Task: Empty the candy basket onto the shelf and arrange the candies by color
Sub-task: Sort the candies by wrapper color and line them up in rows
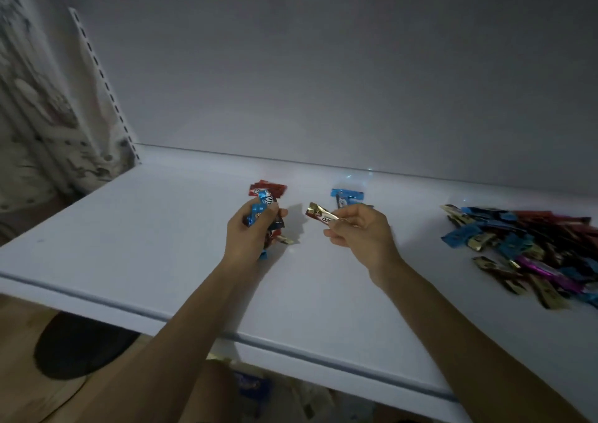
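— Candies in mixed blue, red and gold-ended wrappers fill the person's left hand, whose fingers curl round the bunch just above the flat white shelf. What could go wrong there?
— That fistful looks overfull. A piece could slip out and land on the small pile of red-wrapped candies just behind the hand, or go over the front edge
— And in the middle?
— The right hand pinches one brown-red candy with gold ends between thumb and fingertips, with the other fingers loosely bent. It is held between the red pile and the small pile of light blue candies. In this dim light its colour is hard to judge, so it may well be laid with the wrong group
— Further right?
— The big unsorted heap of blue, red, gold and purple candies lies well apart from both piles and reaches towards the front edge. A careless sweep there could push pieces off
— Does anything stand in the way?
— Nothing lies between the hands and the piles. A pale patterned cloth hangs at the far left beside a slotted white upright, and a dark round shape sits on the floor below the shelf. Whether that is the basket cannot be told
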{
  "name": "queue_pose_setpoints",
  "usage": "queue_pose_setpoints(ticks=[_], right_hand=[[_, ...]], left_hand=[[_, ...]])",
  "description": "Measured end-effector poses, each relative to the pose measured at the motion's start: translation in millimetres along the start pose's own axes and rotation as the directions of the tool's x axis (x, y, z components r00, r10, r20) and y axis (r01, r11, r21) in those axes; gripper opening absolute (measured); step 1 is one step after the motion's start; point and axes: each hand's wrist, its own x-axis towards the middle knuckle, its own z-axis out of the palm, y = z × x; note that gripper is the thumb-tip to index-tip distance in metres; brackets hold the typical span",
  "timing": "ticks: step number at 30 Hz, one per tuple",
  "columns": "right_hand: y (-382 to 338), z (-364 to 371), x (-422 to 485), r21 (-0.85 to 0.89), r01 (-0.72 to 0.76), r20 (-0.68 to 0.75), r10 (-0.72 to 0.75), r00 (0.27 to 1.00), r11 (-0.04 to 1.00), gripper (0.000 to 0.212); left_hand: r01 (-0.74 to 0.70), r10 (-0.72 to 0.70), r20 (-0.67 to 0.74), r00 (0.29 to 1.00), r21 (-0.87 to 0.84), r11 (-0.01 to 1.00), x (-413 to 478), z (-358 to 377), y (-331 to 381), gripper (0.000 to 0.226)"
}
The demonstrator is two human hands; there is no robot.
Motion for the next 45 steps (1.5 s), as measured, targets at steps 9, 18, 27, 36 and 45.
queue_pose_setpoints(ticks=[9, 18, 27, 36, 45], right_hand=[[7.9, 96.3, 29.8, -0.288, 0.083, 0.141, -0.043, 0.989, 0.954, 0.015], [21.3, 135.8, 40.2, -0.846, 0.313, 0.183, -0.318, 0.930, 0.431, 0.027], [1.6, 113.3, -18.8, -0.087, 0.217, 0.391, -0.168, 0.905, 0.972, 0.017], [-9.8, 82.5, -14.7, 0.042, 0.116, 0.161, -0.121, 0.980, 0.992, 0.009], [-4.6, 96.9, -16.2, 0.015, 0.101, 0.082, -0.101, 0.991, 0.995, 0.010]], left_hand=[[-0.008, 0.007, -0.114, 0.993, -0.013, 1.000, 4.2, -66.8, 21.1, 0.014], [0.145, -0.170, -0.036, 0.985, -0.371, 0.917, -3.2, -88.9, 21.5, 0.020], [0.164, -0.156, 0.061, 0.986, -0.527, 0.834, -0.6, -67.4, 22.4, 0.023], [0.214, -0.259, 0.005, 0.966, -0.580, 0.786, -1.6, -42.9, 14.7, 0.024], [0.208, -0.230, 0.008, 0.973, -0.455, 0.866, -8.2, -6.7, 18.4, 0.054]])
